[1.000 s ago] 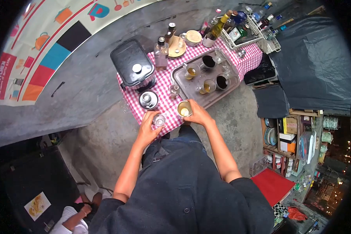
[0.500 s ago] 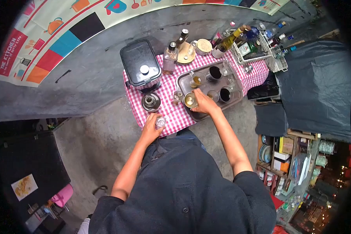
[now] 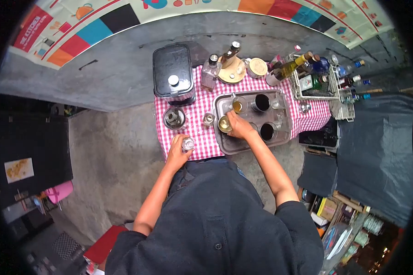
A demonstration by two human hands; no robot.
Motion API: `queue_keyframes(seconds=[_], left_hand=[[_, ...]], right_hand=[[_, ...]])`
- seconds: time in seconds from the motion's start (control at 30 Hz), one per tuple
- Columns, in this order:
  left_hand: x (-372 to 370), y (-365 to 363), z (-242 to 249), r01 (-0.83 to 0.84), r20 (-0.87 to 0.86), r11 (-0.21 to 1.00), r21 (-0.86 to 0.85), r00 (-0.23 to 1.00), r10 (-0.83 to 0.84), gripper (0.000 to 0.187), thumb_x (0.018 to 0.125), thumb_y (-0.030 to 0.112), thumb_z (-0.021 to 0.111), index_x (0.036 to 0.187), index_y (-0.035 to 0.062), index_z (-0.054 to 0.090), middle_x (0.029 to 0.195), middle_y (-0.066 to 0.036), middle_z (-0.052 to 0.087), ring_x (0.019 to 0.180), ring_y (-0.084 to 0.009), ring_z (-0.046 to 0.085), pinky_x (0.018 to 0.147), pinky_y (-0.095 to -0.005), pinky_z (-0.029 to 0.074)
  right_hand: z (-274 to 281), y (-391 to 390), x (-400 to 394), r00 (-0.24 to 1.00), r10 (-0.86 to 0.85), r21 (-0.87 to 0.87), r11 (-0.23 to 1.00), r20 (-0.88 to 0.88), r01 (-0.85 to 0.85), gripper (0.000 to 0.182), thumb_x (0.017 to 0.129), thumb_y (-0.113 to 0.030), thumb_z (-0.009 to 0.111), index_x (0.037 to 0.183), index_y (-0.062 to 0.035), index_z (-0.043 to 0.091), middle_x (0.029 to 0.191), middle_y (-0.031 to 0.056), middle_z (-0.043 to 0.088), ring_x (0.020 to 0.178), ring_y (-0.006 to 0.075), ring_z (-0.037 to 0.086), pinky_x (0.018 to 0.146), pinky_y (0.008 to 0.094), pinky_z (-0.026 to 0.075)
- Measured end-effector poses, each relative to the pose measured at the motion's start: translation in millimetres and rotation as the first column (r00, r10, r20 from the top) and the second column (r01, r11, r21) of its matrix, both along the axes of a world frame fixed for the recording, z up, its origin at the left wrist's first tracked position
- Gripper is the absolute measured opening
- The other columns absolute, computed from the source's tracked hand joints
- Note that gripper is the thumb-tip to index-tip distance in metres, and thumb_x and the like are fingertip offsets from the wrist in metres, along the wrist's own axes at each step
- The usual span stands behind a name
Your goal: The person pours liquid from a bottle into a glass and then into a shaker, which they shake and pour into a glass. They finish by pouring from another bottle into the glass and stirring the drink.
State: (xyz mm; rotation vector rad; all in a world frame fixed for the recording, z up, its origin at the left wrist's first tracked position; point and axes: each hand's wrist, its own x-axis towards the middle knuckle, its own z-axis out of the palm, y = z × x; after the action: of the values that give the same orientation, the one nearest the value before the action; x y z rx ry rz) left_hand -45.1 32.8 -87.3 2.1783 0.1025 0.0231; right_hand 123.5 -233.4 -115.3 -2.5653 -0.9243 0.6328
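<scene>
Grey concrete floor [image 3: 119, 151], colourful banner [image 3: 270, 7], possibly dark tarpaulin [image 3: 376, 151] right.

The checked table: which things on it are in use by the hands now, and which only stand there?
In use: left hand holding small glass; right hand on cup of yellowish drink; metal tray.

Standing by: black lidded box, wine bottle, wire basket.

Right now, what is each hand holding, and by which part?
The left hand wraps a small clear glass around its side. The right hand grips a glass of yellowish drink by its side, over the tray.
</scene>
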Motion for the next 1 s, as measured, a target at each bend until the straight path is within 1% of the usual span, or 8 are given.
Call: queue_keyframes(seconds=[0.17,0.33,0.37,0.5,0.6,0.73,0.87,1.0], left_hand=[[-12.1,-14.5,3.4,-0.142,0.068,0.988,0.057,0.988,0.139,0.05,0.072,0.003,0.077,0.117,0.0022,0.056,0.114,-0.013,0.057,0.109,-0.0298,0.058,0.09,-0.0373,0.05],[-21.4,-19.8,17.3,-0.284,-0.018,0.951,-0.123,0.959,0.284,0.053,0.076,0.004,0.077,0.124,0.003,0.056,0.118,-0.011,0.057,0.107,-0.0227,0.06,0.089,-0.0348,0.054],[-23.8,-20.1,21.6,-0.328,-0.048,0.931,-0.161,0.945,0.325,0.054,0.077,0.003,0.077,0.126,0.0032,0.054,0.118,-0.011,0.055,0.108,-0.0223,0.058,0.091,-0.0342,0.053],[-30.7,-15.8,31.8,-0.422,-0.028,0.893,-0.157,0.906,0.423,0.06,0.077,0.002,0.076,0.131,0.0046,0.049,0.12,-0.011,0.05,0.11,-0.0247,0.058,0.088,-0.0349,0.053],[-31.7,-8.6,29.7,-0.484,-0.068,0.84,-0.245,0.873,0.483,0.06,0.077,0.001,0.075,0.131,0.0047,0.049,0.119,-0.011,0.05,0.11,-0.0238,0.058,0.089,-0.0338,0.053],[-30.4,4.7,25.2,-0.467,-0.058,0.835,-0.29,0.88,0.472,0.06,0.078,0.001,0.074,0.132,0.0048,0.047,0.12,-0.012,0.049,0.111,-0.0242,0.058,0.091,-0.0347,0.053],[-28.0,14.0,28.9,-0.455,-0.068,0.827,-0.329,0.885,0.46,0.062,0.078,0.0,0.074,0.133,0.0052,0.046,0.12,-0.012,0.049,0.112,-0.0242,0.058,0.092,-0.0352,0.053],[-21.9,23.1,29.0,-0.434,-0.093,0.815,-0.384,0.896,0.434,0.064,0.077,-0.001,0.075,0.134,0.0057,0.046,0.12,-0.01,0.05,0.111,-0.0232,0.059,0.092,-0.0354,0.054]], right_hand=[[27.5,-1.5,4.7,0.991,0.023,-0.029,0.999,-0.132,-0.027,0.087,0.069,-0.016,0.083,0.139,-0.0026,0.033,0.14,0.0201,0.042,0.129,0.0375,0.046,0.103,0.0436,0.045],[56.1,-10.6,1.9,0.99,0.002,-0.026,1.0,-0.142,-0.006,0.088,0.078,-0.023,0.077,0.147,-0.0048,0.025,0.148,0.0226,0.036,0.13,0.039,0.046,0.105,0.0452,0.043],[66.0,-13.7,-3.6,0.994,-0.035,0.062,0.997,-0.105,0.042,0.076,0.078,-0.019,0.077,0.139,-0.0046,0.034,0.134,0.0226,0.047,0.122,0.0428,0.051,0.098,0.0472,0.046],[134.2,-2.8,-16.8,0.996,-0.084,0.286,0.955,-0.003,0.082,0.059,0.078,-0.015,0.076,0.128,-0.0036,0.047,0.109,0.0178,0.052,0.099,0.037,0.058,0.083,0.044,0.048],[155.4,17.0,-27.5,0.999,0.003,0.405,0.914,0.039,-0.019,0.057,0.078,-0.014,0.076,0.127,-0.0034,0.048,0.105,0.0164,0.051,0.093,0.0345,0.058,0.08,0.0428,0.048],[150.2,37.0,-23.2,0.997,0.072,0.416,0.908,-0.03,-0.053,0.064,0.079,-0.014,0.074,0.132,-0.0017,0.042,0.121,0.0212,0.049,0.114,0.0425,0.053,0.092,0.0452,0.047],[120.7,27.4,-2.8,0.999,0.046,0.222,0.974,0.019,-0.049,0.075,0.072,-0.008,0.078,0.135,0.0017,0.038,0.124,0.0216,0.05,0.117,0.0423,0.052,0.096,0.0446,0.047],[120.5,26.3,-4.6,0.996,0.078,0.212,0.974,0.036,-0.084,0.078,0.072,-0.008,0.078,0.137,0.001,0.037,0.124,0.0222,0.049,0.117,0.042,0.052,0.095,0.0448,0.047]])
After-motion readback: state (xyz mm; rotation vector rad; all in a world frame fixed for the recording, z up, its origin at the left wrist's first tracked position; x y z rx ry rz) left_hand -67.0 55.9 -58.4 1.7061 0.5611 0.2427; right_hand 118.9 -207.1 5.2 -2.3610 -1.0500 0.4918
